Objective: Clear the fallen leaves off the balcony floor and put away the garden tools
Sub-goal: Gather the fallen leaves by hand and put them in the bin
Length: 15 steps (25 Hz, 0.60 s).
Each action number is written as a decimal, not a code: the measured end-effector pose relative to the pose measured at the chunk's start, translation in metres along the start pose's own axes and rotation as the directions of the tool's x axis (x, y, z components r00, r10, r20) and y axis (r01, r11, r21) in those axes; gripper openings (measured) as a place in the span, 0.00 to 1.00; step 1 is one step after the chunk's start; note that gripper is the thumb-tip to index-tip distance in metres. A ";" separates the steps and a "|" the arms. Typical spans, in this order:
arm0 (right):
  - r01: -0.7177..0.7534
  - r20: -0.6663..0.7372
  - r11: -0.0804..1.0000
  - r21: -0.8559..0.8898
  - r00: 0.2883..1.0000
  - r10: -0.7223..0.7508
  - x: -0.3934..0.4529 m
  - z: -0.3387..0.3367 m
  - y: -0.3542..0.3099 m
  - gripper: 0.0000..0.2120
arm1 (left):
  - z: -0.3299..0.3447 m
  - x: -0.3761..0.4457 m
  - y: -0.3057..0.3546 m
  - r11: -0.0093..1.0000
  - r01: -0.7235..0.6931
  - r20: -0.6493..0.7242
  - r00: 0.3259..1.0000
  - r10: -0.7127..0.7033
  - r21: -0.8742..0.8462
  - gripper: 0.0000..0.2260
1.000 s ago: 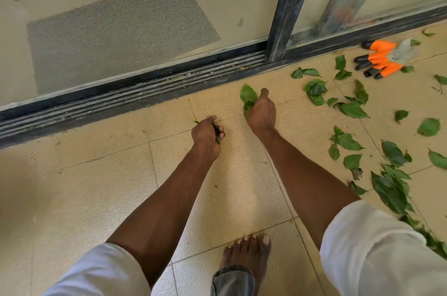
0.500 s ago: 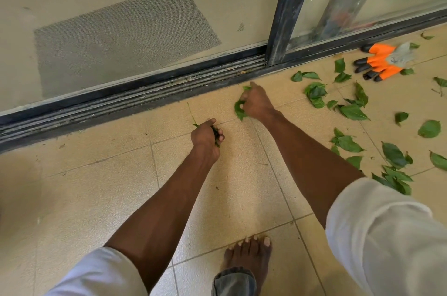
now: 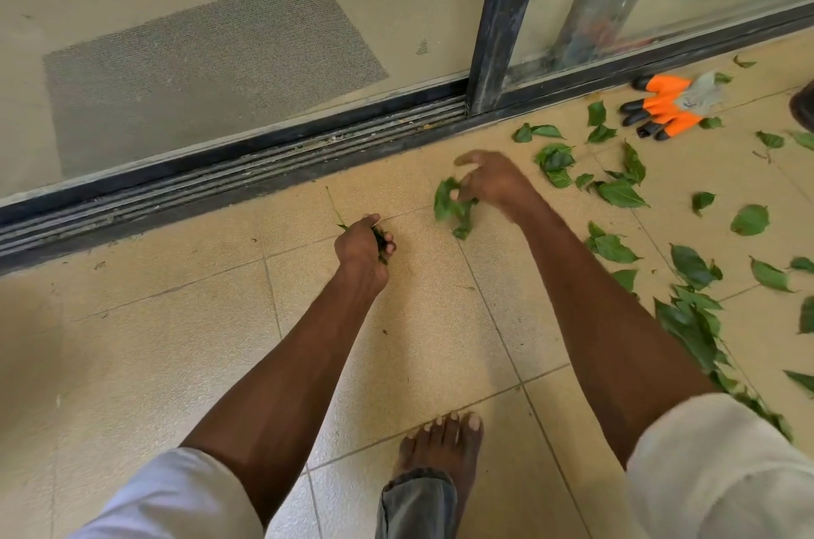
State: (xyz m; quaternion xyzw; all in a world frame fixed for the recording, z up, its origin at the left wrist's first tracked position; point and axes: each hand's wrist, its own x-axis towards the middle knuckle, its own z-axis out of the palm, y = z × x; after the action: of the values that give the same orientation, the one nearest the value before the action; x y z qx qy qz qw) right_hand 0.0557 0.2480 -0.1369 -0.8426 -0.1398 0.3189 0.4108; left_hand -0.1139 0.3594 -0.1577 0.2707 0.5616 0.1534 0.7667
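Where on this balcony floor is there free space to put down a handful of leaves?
Bare tiles lie left of the left hand, below the door track. Right of the right hand, scattered leaves and orange gloves crowd the floor.

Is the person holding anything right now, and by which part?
Yes. The left hand grips a bunch of leaves in its fist, a stem poking out. The right hand pinches a few leaves by their upper edge.

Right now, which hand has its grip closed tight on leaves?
The left hand: fist clenched round a bunch of leaves. The right hand only pinches leaves loosely, blurred.
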 end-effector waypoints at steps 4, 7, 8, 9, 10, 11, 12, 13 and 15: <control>-0.007 -0.025 0.892 -0.453 1.000 -0.005 -0.037 0.044 0.044 0.19 | 0.013 -0.010 -0.017 0.999 0.028 0.036 0.999 -0.029 0.028 0.05; 0.084 -0.204 0.851 -0.519 0.954 -0.219 -0.058 0.058 0.066 0.10 | 0.019 -0.018 -0.029 0.992 0.026 0.091 0.995 -0.037 0.121 0.06; 0.086 -0.245 0.866 -0.492 0.941 -0.233 -0.063 0.056 0.070 0.09 | 0.020 -0.020 -0.034 0.987 0.014 0.117 0.993 -0.033 0.158 0.07; 0.040 -0.323 0.927 -0.373 0.931 -0.170 -0.064 0.049 0.075 0.09 | 0.021 -0.022 -0.038 0.980 -0.001 0.151 0.988 -0.029 0.199 0.09; -0.033 -0.414 0.988 -0.149 0.910 -0.032 -0.066 0.040 0.080 0.10 | 0.021 -0.025 -0.041 0.968 -0.021 0.181 0.983 -0.025 0.250 0.13; -0.113 -0.452 0.976 0.187 0.872 0.188 -0.071 0.029 0.084 0.11 | 0.023 -0.027 -0.044 0.950 -0.036 0.207 0.978 -0.030 0.309 0.18; -0.127 -0.393 0.833 0.538 0.837 0.381 -0.078 0.017 0.088 0.12 | 0.026 -0.030 -0.048 0.928 -0.051 0.235 0.971 -0.040 0.370 0.23; -0.103 -0.280 0.633 0.768 0.834 0.476 -0.087 0.008 0.092 0.12 | 0.030 -0.033 -0.051 0.905 -0.057 0.264 0.962 -0.063 0.422 0.27; -0.075 -0.158 0.445 0.892 0.872 0.464 -0.109 0.001 0.091 0.10 | 0.044 -0.042 -0.061 0.878 -0.035 0.344 0.927 -0.149 0.476 0.36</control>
State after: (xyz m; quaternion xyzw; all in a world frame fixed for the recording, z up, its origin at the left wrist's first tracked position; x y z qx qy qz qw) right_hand -0.0303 0.1374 -0.1627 -0.5762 0.2607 0.2377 0.7372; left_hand -0.0905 0.2768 -0.1511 0.4570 0.4351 -0.0655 0.7730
